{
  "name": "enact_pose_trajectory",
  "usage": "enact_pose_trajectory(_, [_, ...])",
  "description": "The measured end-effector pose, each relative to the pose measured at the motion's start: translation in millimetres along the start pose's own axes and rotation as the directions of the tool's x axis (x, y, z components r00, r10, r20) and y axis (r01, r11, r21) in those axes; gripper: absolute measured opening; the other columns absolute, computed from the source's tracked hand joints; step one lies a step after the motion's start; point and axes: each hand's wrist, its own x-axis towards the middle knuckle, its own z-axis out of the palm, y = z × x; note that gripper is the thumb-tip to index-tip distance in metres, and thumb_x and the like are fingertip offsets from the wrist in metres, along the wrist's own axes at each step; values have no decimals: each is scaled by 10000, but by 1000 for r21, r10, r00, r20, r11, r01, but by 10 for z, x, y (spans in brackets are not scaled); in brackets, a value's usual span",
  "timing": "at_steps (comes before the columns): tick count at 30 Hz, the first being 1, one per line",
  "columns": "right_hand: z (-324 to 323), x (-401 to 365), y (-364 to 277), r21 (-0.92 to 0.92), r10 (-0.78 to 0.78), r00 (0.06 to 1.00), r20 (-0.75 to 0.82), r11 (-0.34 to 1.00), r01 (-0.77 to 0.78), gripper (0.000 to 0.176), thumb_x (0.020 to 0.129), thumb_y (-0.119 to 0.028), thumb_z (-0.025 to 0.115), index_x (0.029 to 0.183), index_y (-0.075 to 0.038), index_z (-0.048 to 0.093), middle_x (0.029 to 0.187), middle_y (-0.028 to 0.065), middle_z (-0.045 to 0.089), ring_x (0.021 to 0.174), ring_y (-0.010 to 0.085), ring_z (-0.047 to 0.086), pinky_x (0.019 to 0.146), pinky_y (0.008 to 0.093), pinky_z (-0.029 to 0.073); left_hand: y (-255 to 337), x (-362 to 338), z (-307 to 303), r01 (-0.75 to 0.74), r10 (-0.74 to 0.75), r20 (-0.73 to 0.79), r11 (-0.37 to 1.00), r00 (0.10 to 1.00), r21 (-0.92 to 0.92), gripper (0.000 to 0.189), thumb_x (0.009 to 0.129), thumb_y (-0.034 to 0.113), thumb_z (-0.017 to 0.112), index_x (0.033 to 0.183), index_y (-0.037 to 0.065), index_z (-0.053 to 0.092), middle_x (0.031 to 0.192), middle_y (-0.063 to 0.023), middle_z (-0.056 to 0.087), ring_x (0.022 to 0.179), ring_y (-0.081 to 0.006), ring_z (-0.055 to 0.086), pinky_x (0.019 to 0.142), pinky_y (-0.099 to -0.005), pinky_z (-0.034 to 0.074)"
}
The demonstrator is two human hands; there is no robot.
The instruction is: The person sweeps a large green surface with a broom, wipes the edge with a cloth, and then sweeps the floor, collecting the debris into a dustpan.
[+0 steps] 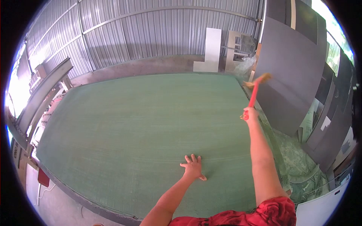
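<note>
My right hand is wrapped round the lower end of a red handle, holding up a brush over the right edge of the green tabletop. The brush's tan head is smeared by motion and points away from me. Nearer to me, my left hand rests on the green surface with its fingers spread and nothing in it. Faint streaks run across the tabletop.
A machine gantry spans the table's left end. Large dark grey sheets lean along the right side above a dusty floor. White cut panels stand by the corrugated metal wall.
</note>
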Motion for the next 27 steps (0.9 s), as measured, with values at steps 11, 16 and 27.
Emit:
enact_pose_trajectory(11, [167,-614,-190,-43,-21,948,317,998,36,159,672,-21,577,757,-46,445,552,47,437,386,150,427,332,281,352,41,15,57,43,-43,-50,999,998,-3,1195,412,549,813,1368,116,242,1356,-189,260,1229,-496,225,778,-683,387])
enact_pose_trajectory(16, [829,-1099,6,-122,76,780,621,993,0,147,731,-66,561,811,-57,438,597,24,442,423,97,420,328,226,337,143,-77,-11,89,-90,-32,996,995,-28,1189,372,492,842,1358,131,284,1370,-164,252,1229,-470,234,774,-657,406])
enact_pose_trajectory(27, [2268,-1881,940,-347,437,402,804,895,-280,117,777,-102,548,833,-34,472,665,22,490,460,61,457,334,190,376,202,21,232,70,-72,-24,995,997,-73,1364,264,540,837,1407,125,220,1443,-192,157,1295,-470,149,872,-617,391])
